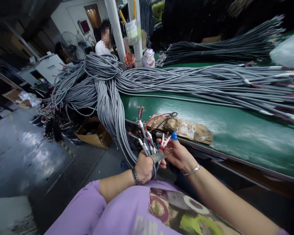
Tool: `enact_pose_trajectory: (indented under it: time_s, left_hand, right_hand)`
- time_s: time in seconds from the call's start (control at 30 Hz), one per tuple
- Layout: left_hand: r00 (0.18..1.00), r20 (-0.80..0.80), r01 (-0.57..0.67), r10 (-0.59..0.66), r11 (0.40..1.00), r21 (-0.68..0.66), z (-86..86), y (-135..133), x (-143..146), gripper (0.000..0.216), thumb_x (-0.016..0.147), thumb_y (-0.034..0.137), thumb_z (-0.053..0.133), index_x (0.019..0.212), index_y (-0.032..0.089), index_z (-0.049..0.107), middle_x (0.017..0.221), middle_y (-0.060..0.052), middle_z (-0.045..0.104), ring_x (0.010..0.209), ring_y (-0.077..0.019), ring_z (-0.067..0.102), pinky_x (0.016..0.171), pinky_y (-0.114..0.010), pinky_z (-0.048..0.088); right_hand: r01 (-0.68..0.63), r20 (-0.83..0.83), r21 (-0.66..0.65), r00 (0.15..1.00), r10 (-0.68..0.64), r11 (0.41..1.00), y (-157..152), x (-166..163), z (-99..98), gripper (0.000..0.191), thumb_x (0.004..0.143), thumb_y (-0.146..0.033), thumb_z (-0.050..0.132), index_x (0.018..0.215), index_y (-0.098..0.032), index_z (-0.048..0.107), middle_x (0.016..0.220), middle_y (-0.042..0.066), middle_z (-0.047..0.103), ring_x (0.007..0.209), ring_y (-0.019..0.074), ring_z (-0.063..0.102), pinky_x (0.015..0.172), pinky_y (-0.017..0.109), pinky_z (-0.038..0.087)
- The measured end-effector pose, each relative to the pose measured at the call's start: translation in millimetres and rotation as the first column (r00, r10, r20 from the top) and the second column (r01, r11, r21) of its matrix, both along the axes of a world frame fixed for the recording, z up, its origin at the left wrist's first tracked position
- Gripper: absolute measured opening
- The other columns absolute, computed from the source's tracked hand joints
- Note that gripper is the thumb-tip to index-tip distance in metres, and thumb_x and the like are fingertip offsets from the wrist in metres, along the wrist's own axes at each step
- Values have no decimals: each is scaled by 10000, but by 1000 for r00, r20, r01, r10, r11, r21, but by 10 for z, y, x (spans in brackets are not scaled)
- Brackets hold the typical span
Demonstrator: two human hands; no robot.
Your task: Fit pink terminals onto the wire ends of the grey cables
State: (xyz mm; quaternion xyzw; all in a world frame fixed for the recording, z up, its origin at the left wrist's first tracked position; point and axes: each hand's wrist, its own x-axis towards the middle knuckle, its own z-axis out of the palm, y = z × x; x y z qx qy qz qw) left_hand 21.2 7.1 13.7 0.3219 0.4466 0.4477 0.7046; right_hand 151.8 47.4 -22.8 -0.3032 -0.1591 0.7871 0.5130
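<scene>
My left hand is closed in a fist round a bunch of grey cable ends, whose stripped coloured wires stick up above my fingers. My right hand sits just to the right of the bunch, fingers curled, pinching thin pink-tipped wires. A blue cap covers one fingertip of that hand. The grey cables run from my left fist up to a big heap hanging over the edge of the green table.
Long bundles of grey cables lie across the green table. A worn cardboard pad with small snips lies at the table's near edge. Another person sits at the far end by a white post. Cardboard boxes stand on the floor at left.
</scene>
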Motion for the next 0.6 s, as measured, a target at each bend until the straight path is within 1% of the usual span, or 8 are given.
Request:
enact_pose_trajectory:
  time_s: [0.1,0.2,0.33,0.4,0.5,0.6]
  left_hand:
    - [1000,-15,-10,10,1000,-13,-20,5,-2,429,528,456,842,669,103,643,515,-31,605,448,-121,544,483,-266,495]
    - [999,-42,-20,19,1000,-14,-54,5,-4,436,532,472,839,621,103,624,506,-36,602,426,-117,537,469,-264,489]
    - [998,-56,-17,17,1000,1,-80,0,-12,452,524,484,846,583,105,606,493,-31,587,426,-111,532,457,-249,477]
    - [999,-48,-20,20,1000,-1,-77,-7,-23,453,515,481,853,601,104,617,496,-28,590,434,-110,537,456,-239,469]
    - [999,-42,-22,22,1000,-6,-70,-29,-50,452,513,480,856,626,100,638,511,-31,606,433,-107,539,461,-235,469]
    - [998,-59,-6,7,1000,13,-86,-59,-84,453,520,486,854,591,104,623,499,-31,596,430,-112,539,464,-246,476]
  right_hand:
    - [1,-43,17,999,0,1000,30,-10,-26,400,694,-592,767,806,-212,718,641,23,723,491,170,620,474,299,520]
    - [-13,-68,69,998,18,998,55,-29,-59,414,708,-598,752,778,-193,707,598,22,706,476,179,628,466,310,535]
    - [65,-92,78,994,-58,995,49,-58,-95,363,745,-555,743,791,-198,697,694,26,737,539,158,651,529,281,553]
    - [90,-95,81,992,-83,993,24,-65,-107,384,732,-586,736,789,-208,693,762,27,747,575,147,652,549,267,545]
    - [28,-82,99,996,-20,995,-36,-31,-113,493,688,-689,700,817,-213,703,809,33,745,611,157,649,566,279,533]
    - [-127,-28,128,991,132,984,-111,89,-90,559,683,-731,671,846,-198,720,816,53,736,655,169,653,609,292,528]
